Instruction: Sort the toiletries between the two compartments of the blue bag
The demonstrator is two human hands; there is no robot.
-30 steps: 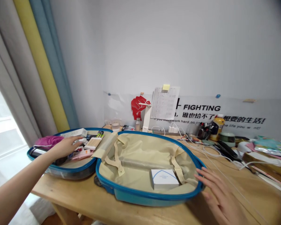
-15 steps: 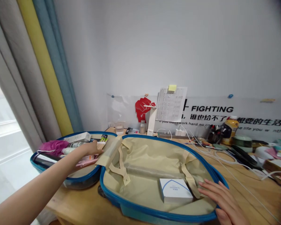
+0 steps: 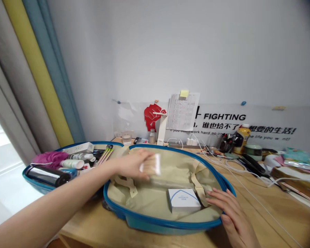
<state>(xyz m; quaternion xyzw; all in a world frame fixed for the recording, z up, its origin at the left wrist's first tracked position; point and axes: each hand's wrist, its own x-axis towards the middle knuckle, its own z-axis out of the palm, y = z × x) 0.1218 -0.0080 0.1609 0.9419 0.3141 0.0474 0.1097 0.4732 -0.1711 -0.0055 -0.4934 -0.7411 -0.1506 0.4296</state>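
My left hand [image 3: 131, 164] is closed on a pack of cotton swabs [image 3: 150, 166], pale sticks with white ends, slightly blurred. It hangs over the right half of an open blue-rimmed suitcase [image 3: 170, 223] with a beige lining. Inside that half, a white box [image 3: 184, 200] with a blue arc lies near the front right. My right hand [image 3: 228, 210] rests over the right rim, fingers stretched out and apart beside a beige strap [image 3: 199, 189]. In the left half are a purple cloth [image 3: 48, 160], a black cylinder [image 3: 47, 175], a white tube [image 3: 72, 164] and a long white box [image 3: 79, 148].
The suitcase lies on a wooden desk [image 3: 250, 206]. Behind it stand a white lamp [image 3: 162, 130], a glass of water [image 3: 126, 138] and a small jar [image 3: 152, 136]. White cables, a yellow bottle [image 3: 241, 139] and a green-lidded jar [image 3: 253, 151] are at the right.
My left hand has moved right from the left half, bringing the pack of cotton swabs over the right half. My right hand stays at the rim. The view has shifted slightly.
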